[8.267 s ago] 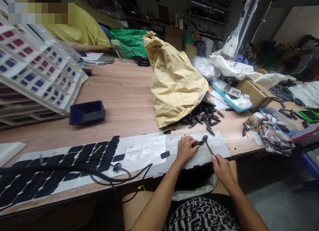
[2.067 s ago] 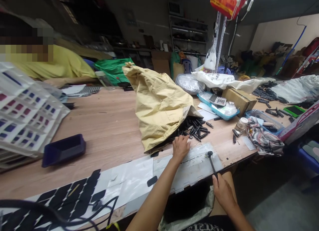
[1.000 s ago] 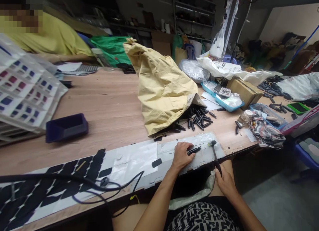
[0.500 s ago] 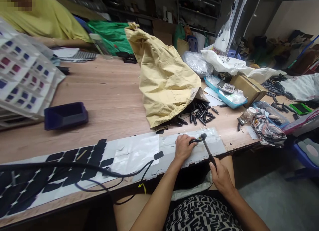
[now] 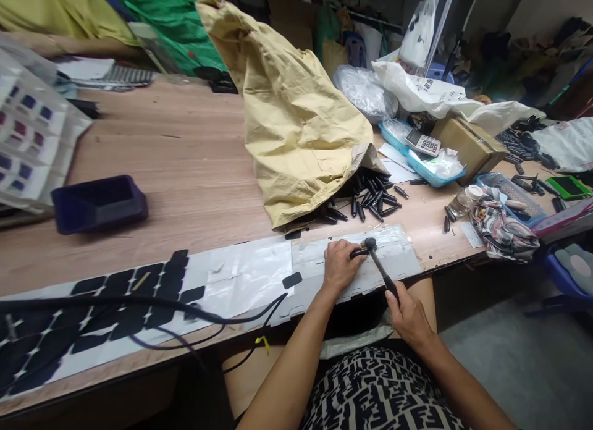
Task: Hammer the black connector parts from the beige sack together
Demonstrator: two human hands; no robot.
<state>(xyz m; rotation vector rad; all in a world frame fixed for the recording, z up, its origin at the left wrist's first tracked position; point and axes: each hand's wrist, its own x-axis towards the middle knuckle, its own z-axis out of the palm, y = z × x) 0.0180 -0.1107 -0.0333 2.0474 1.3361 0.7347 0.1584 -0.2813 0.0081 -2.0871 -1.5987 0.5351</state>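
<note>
My left hand (image 5: 340,266) is closed round a short black rod-like piece (image 5: 357,252) and rests on a grey-white board (image 5: 393,257) at the table's front edge. In my right hand (image 5: 410,314) is a small hammer (image 5: 380,268), gripped by its dark handle. The hammer's head is at the right end of the black piece; whether they touch I cannot tell. Beyond my hands lies a pile of similar black pieces (image 5: 370,198), spilling from the mouth of a yellow sack (image 5: 301,127).
A white sheet with black patches (image 5: 134,294) and black cables (image 5: 208,317) lie on the left. A dark blue tray (image 5: 99,204) and a white crate (image 5: 32,121) stand behind. To the right are blue baskets (image 5: 435,177), a cardboard box (image 5: 467,146), a jar and cloth. A co-worker's yellow sleeve (image 5: 69,13) shows.
The camera view has shifted, so most things sit higher and the left side of the table further left. Both hands keep their holds, with the hammer's head still by the black piece's end.
</note>
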